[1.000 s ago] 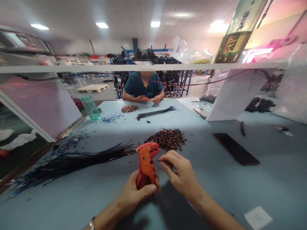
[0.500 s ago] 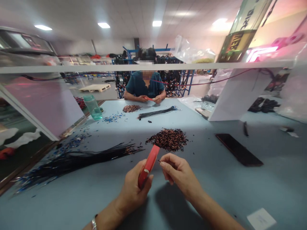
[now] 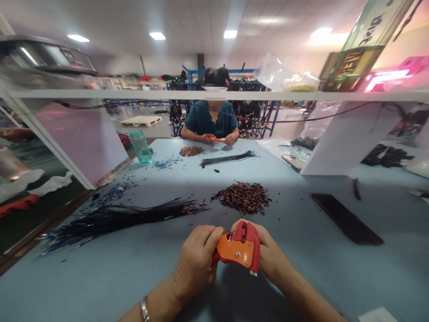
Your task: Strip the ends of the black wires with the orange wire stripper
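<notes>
My left hand (image 3: 197, 252) is closed around the handles of a red and orange wire stripper (image 3: 236, 254), held above the near middle of the table. The tool's orange side faces me, and its red head is at the right. Close against the back of that head is my right hand (image 3: 270, 255). Its fingers are mostly hidden behind the tool, and I cannot see what they hold. Just beyond the tool lies a pile of short black pieces with copper-coloured ends (image 3: 244, 197). A bundle of long black wires (image 3: 124, 219) with blue tips stretches to the left.
A dark phone (image 3: 346, 219) lies at the right on the blue table (image 3: 288, 290). Blue scraps (image 3: 117, 190) and a green bottle (image 3: 140, 147) are at the left. Across the table a person (image 3: 212, 116) holds a red tool. A white shelf (image 3: 187, 94) spans the table.
The wire stripper has turned from edge-on to show its orange side and moved right. My right hand, earlier pinching a small dark piece apart from the tool, is now behind its head. The view has shifted slightly left.
</notes>
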Available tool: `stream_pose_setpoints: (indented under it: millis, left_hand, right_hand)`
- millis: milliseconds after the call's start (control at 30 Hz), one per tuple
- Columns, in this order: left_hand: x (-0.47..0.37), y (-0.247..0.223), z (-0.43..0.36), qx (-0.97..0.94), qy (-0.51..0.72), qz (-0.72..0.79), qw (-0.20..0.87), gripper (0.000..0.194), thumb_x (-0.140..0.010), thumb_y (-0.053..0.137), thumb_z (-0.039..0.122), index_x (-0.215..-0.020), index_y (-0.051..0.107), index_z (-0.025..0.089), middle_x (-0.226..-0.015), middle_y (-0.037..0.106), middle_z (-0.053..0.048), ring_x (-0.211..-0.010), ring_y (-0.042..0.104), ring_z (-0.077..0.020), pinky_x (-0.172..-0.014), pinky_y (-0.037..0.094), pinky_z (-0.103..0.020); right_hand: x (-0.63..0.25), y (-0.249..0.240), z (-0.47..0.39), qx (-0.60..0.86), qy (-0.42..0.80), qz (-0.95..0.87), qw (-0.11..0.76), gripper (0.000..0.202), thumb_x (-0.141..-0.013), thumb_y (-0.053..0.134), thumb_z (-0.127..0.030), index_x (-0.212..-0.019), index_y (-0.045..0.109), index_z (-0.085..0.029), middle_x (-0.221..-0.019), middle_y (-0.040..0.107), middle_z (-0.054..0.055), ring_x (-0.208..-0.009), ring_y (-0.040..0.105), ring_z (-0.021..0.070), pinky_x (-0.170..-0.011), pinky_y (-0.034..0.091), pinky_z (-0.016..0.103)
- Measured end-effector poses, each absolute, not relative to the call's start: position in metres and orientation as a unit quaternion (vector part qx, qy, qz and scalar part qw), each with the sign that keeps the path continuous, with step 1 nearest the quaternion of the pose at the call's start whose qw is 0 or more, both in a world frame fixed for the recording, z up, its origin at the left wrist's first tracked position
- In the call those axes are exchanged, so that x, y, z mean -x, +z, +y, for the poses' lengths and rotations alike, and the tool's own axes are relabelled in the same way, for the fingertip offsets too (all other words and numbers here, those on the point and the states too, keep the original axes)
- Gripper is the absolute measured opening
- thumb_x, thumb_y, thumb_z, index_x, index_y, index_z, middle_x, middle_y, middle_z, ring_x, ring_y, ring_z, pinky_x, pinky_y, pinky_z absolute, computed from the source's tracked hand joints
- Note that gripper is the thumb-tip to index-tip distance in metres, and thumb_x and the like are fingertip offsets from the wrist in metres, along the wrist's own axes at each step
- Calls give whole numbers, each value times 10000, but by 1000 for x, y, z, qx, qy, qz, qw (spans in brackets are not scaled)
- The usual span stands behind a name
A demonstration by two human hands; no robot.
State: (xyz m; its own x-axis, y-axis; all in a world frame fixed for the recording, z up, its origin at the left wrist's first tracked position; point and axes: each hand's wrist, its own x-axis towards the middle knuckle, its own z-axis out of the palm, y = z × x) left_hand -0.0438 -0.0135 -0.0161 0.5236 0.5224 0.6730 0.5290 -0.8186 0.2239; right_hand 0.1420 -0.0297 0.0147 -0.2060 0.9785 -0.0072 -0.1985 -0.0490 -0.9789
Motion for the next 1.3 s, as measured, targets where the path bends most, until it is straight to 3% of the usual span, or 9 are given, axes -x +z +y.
stream_pose_setpoints:
  millis: [300,567,1000,1300]
  left_hand:
    - [43,-17,-14,871,-383,-307,-9,368,-872,457,197,-1232,483,127,-1001,647,-171,-859,611,-282,-738,540,-435]
    - [44,-16,-11,853,-407,-322,-44,369,-851,482,169,-1220,478,158,-1033,674,-144,-912,644,-262,-799,548,-403]
    - [44,-10,-13,862,-393,-315,51,336,-886,456,199,-1208,494,110,-964,654,-166,-828,619,-273,-720,551,-424]
    - [42,-8,-15,864,-381,-324,65,208,-918,404,202,-1076,524,139,-865,649,-129,-749,604,-246,-661,525,-386]
  right_hand:
    - [-148,17,-30,410,577,-520,478,126,-740,650,-199,-685,540,-172,-633,488,-51,-574,392,93,-524,342,188]
    - [-146,22,-30,375,524,-594,482,136,-856,627,-270,-768,605,-169,-656,501,-45,-602,417,103,-579,382,204]
    - [-145,19,-31,415,546,-568,454,105,-738,635,-201,-646,601,-162,-621,574,-20,-568,493,115,-545,420,221]
    - [-145,23,-31,418,534,-572,461,110,-703,624,-177,-597,601,-159,-544,531,-46,-512,438,89,-505,379,202]
